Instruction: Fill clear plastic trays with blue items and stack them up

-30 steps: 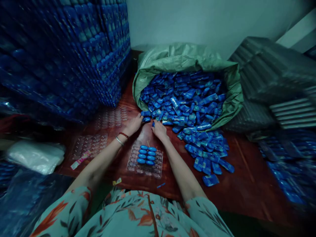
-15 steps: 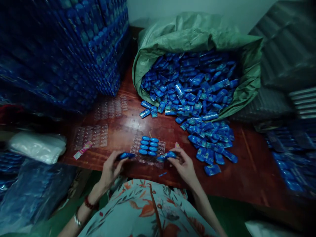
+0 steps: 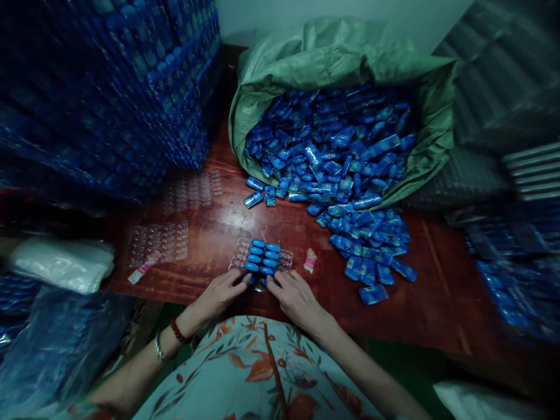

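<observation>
A clear blister tray point(image 3: 284, 258) lies on the red-brown wooden table point(image 3: 437, 291) just in front of me, with two columns of blue oval pieces point(image 3: 262, 255) set in it. My left hand point(image 3: 219, 296) and my right hand point(image 3: 296, 298) meet at the tray's near edge. Each hand's fingertips press a blue piece down into the nearest row, and the fingers mostly hide those pieces. A red bead bracelet and a metal bangle sit on my left wrist.
An open green sack point(image 3: 341, 58) full of blue packets spills a loose pile point(image 3: 371, 256) across the table to the right. Stacked filled trays point(image 3: 109, 87) tower at left. Empty clear trays point(image 3: 161, 240), pink wrappers point(image 3: 310, 261), a white bag point(image 3: 61, 265) and grey tray stacks point(image 3: 503, 87) surround me.
Both hands took a blue piece each from the pile by the sack, drew back to the near edge, and now press those pieces into the tray's nearest row.
</observation>
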`<act>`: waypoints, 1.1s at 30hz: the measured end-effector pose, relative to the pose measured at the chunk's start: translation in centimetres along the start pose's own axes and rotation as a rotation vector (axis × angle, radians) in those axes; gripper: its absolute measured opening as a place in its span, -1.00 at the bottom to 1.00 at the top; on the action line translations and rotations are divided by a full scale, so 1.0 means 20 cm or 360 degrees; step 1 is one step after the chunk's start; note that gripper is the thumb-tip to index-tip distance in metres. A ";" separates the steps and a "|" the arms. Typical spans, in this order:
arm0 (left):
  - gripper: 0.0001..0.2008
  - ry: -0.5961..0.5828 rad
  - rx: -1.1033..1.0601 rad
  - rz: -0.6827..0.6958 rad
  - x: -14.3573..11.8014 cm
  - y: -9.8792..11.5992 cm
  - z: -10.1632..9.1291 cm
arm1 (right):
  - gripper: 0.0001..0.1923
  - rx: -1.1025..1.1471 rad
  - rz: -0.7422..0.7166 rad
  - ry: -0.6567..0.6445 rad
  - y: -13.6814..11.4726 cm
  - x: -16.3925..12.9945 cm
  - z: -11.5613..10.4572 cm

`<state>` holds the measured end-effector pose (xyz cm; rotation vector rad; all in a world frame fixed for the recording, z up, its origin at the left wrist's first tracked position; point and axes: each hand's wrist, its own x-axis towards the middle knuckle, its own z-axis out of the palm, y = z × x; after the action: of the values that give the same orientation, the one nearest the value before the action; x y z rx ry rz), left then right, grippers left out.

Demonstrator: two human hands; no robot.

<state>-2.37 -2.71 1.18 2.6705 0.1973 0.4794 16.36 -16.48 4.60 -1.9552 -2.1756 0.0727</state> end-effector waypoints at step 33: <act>-0.68 -0.0108 0.0268 -0.0905 0.85 -0.57 -0.07 | -0.56 0.0224 0.0904 -0.0116 0.57 0.84 -0.03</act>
<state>12.29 11.67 2.58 2.6153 0.9766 0.1933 25.98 1.26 5.33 -2.4437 -1.5338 0.3779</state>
